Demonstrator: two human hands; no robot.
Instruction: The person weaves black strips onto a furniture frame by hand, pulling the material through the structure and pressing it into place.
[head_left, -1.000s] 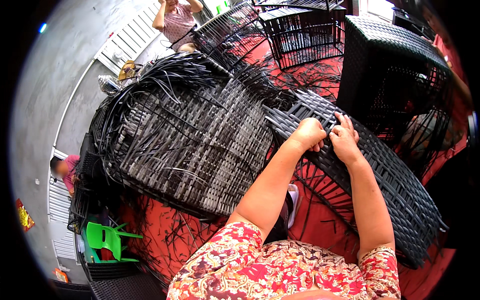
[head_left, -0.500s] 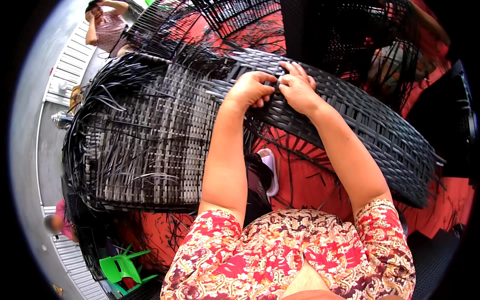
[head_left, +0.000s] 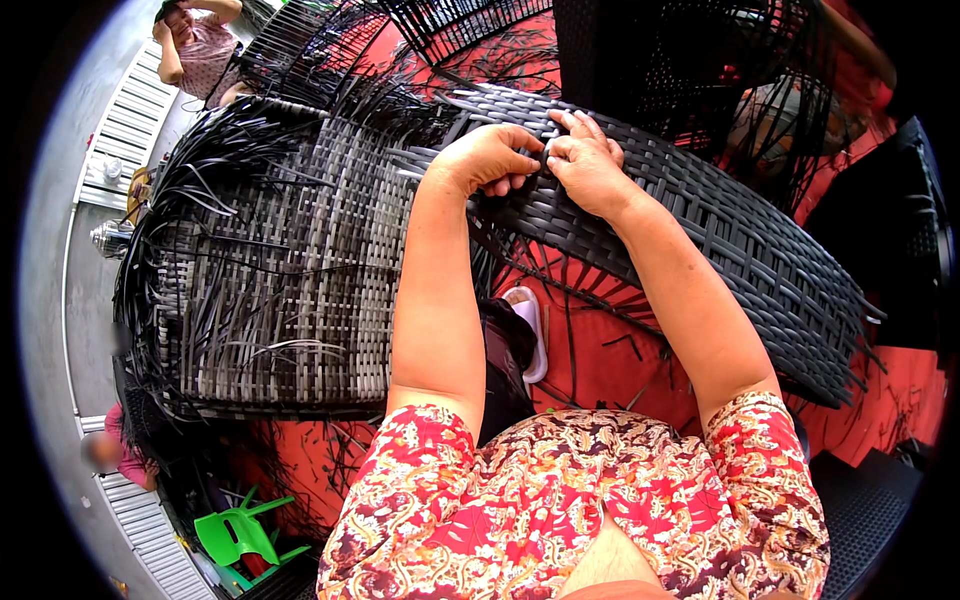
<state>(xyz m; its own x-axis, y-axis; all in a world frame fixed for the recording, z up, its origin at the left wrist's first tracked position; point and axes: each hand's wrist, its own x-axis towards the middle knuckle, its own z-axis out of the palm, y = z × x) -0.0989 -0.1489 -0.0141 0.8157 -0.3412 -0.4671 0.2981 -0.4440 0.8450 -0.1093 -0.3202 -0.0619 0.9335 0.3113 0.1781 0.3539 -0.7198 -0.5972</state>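
Note:
A long dark-grey woven wicker panel [head_left: 720, 220] slopes from the upper middle to the right in front of me, with loose strip ends along its edges. My left hand [head_left: 488, 163] is closed at its upper left part, thumb and forefinger pinched together. Close beside it my right hand [head_left: 590, 168] pinches with thumb and forefinger, its other fingers curled over the weave. Between the two sets of fingertips a grey strip partly shows; the rest is hidden by the fingers. To the left stands a larger grey woven piece [head_left: 290, 290] with bunches of loose black strips [head_left: 215, 150].
Strip offcuts lie on the red floor [head_left: 590, 370]. A green plastic stool [head_left: 235, 535] is at lower left. Another person [head_left: 200, 50] sits at upper left, one [head_left: 790, 120] is at upper right behind hanging strips, and one [head_left: 122, 450] is at the left edge. Black woven frames [head_left: 450, 25] stand at the back.
The whole view has shifted slightly, so things appear a little further left and up. Both hands keep about the same pinch at the same place on the panel.

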